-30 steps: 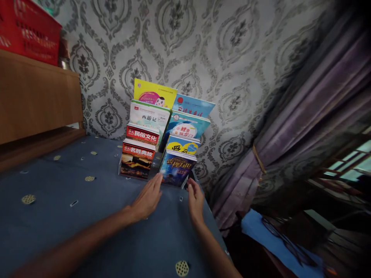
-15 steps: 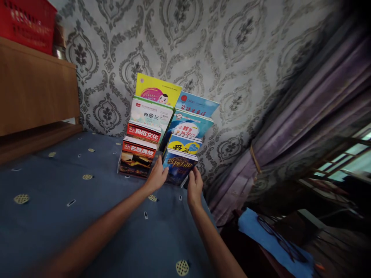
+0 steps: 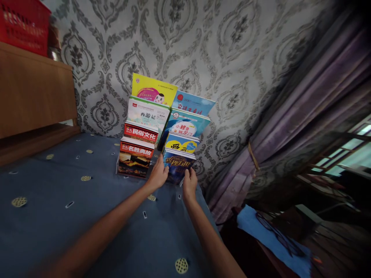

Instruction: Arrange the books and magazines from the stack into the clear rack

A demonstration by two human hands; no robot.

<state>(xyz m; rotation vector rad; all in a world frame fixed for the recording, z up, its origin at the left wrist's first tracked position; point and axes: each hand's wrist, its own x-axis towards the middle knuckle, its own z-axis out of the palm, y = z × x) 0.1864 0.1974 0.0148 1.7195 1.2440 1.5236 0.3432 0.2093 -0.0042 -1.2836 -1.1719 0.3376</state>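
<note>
Books stand in two stepped columns in a see-through rack (image 3: 117,166) on the bed, against the wall. At the front right is a dark blue book (image 3: 176,172) with gold lettering. My left hand (image 3: 158,174) grips its left edge, the thumb on the cover. My right hand (image 3: 189,184) closes on its lower right edge. Behind it rise a yellow and blue book (image 3: 174,144), a teal book (image 3: 189,125) and a light blue book (image 3: 194,103). The left column has red-titled books (image 3: 136,158), a white-green book (image 3: 146,116) and a yellow book (image 3: 155,88).
A dark blue patterned sheet (image 3: 107,189) lies under the rack. At the left stands a wooden cabinet (image 3: 34,92) with a red basket (image 3: 26,29) on top. A tied purple curtain (image 3: 234,185) hangs at the right, near glasses (image 3: 278,233) on a blue cloth (image 3: 249,222).
My right hand has moved left, from beside the dark blue book onto its right edge. My left hand stays at the left edge. The view has shifted slightly.
</note>
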